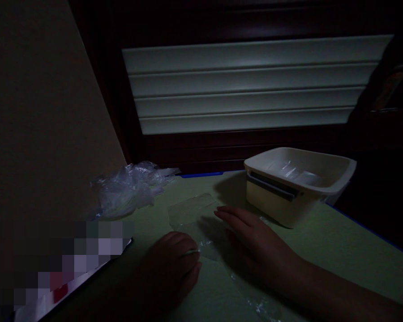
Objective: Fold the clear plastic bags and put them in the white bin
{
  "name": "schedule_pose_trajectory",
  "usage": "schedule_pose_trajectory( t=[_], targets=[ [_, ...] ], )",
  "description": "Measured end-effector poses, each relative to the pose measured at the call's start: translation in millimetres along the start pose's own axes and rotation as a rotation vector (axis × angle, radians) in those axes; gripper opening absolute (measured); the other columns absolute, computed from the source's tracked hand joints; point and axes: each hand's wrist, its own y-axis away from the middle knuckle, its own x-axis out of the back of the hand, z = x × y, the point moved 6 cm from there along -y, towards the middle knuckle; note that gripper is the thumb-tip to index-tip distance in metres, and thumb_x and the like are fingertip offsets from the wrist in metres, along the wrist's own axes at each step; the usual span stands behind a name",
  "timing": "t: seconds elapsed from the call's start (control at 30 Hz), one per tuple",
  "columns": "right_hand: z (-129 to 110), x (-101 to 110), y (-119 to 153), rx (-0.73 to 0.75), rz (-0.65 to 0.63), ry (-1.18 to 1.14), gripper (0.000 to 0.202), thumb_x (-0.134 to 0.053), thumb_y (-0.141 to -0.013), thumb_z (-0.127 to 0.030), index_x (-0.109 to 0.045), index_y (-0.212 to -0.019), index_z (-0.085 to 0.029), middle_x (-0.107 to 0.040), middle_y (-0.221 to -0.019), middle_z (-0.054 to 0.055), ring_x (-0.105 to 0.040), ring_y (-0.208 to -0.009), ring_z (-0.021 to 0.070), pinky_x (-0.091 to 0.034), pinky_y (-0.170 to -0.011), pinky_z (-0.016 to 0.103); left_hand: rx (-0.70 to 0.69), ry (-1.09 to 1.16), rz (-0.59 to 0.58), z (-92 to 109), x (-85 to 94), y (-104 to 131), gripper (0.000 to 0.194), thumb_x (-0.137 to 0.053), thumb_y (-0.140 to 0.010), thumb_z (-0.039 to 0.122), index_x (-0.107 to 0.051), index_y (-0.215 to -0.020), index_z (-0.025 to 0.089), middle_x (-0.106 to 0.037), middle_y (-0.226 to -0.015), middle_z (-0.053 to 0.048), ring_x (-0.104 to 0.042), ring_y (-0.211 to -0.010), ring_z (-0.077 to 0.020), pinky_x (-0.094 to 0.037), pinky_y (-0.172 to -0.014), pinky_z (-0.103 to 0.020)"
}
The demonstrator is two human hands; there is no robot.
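Your left hand (176, 264) is hanging low over the green table (342, 250), fingers bent, knuckles up. Shiny plastic is showing by its fingertips; can't tell if you're pinching it.

Your right hand (251, 235) is hovering palm-down, fingers straight and close together, holding nothing visible. Its shadow is falling on the table and the plastic. Can't tell if the fingertips are touching.

The clear plastic sheet (188, 212) is lying flat just ahead of both hands and running back between them. More clear plastic (262, 308) is shining below your right wrist; can't tell if it's the same piece.

The cream tub (272, 203) is standing upright ahead and right of your right hand, its grey handle (272, 185) facing you. Some clear plastic pieces (305, 177) are lying inside it.

A crumpled plastic heap (127, 190) is sitting ahead and left of your left hand. A pixelated flat object (60, 293) is lying left of that hand; can't tell what it is.

Beyond both hands, a slatted panel (251, 89) in a dark frame is standing behind the table.
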Motion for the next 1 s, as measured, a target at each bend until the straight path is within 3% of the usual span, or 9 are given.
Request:
schedule_pose_trajectory(
  t=[0.17, 0.3, 0.43, 0.53, 0.73, 1.0],
  targets=[
    [-17, -2, 0, 0.050, -0.125, 0.003, 0.041, -0.041, -0.088, -0.023, -0.049, -0.126, -0.009, -0.051, -0.128, 0.018, -0.050, -0.113, 0.0257, -0.043, -0.094, 0.042, 0.025, -0.075, 0.179, 1, 12.0, 2, 0.018, -0.042, -0.082, 0.012, -0.056, -0.091, 0.015, -0.063, -0.094, -0.009, -0.057, -0.090, -0.0220, -0.048, -0.081, -0.037],
    [-23, -7, 3, 0.073, -0.255, -0.055, 0.056, -0.043, -0.088, -0.035, -0.036, -0.135, -0.005, -0.036, -0.139, 0.019, -0.036, -0.126, 0.0280, -0.036, -0.100, 0.044, -0.038, -0.008, 0.069, 7, 8.3, 0, 0.017, -0.041, -0.083, 0.014, -0.056, -0.090, 0.016, -0.063, -0.092, -0.007, -0.058, -0.086, -0.0191, -0.051, -0.076, -0.031],
    [-27, -17, 10, 0.095, -0.478, -0.128, 0.065, -0.040, -0.089, -0.043, -0.025, -0.139, -0.004, -0.021, -0.144, 0.018, -0.020, -0.133, 0.0268, -0.021, -0.107, 0.046, -0.018, 0.051, -0.074, 5, -0.5, -2, 0.014, -0.043, -0.082, 0.014, -0.057, -0.085, 0.016, -0.063, -0.091, -0.007, -0.059, -0.083, -0.0193, -0.051, -0.076, -0.031],
    [-25, -20, 14, 0.052, -0.580, -0.122, 0.066, -0.039, -0.090, -0.044, -0.024, -0.139, -0.003, -0.020, -0.144, 0.019, -0.017, -0.133, 0.0277, -0.016, -0.108, 0.048, -0.013, 0.062, -0.077, 3, -1.8, -3, 0.016, -0.044, -0.081, 0.011, -0.058, -0.089, 0.014, -0.063, -0.094, -0.008, -0.058, -0.087, -0.0201, -0.050, -0.078, -0.031],
    [-9, -13, 14, -0.050, -0.582, -0.017, 0.067, -0.030, -0.090, -0.050, -0.025, -0.139, -0.004, -0.020, -0.143, 0.020, -0.018, -0.132, 0.0294, -0.019, -0.106, 0.050, -0.025, 0.046, -0.045, 6, 2.9, -3, 0.018, -0.043, -0.082, 0.008, -0.059, -0.088, 0.015, -0.063, -0.096, -0.008, -0.058, -0.088, -0.0187, -0.050, -0.078, -0.030],
    [4, -8, 15, -0.092, -0.548, 0.038, 0.066, -0.036, -0.088, -0.049, -0.036, -0.134, -0.002, -0.028, -0.140, 0.025, -0.025, -0.130, 0.0344, -0.023, -0.103, 0.055, -0.017, 0.035, -0.039, 6, 4.6, -3, 0.019, -0.044, -0.082, 0.009, -0.058, -0.092, 0.015, -0.063, -0.099, -0.007, -0.058, -0.091, -0.0177, -0.050, -0.080, -0.028]
  ],
)
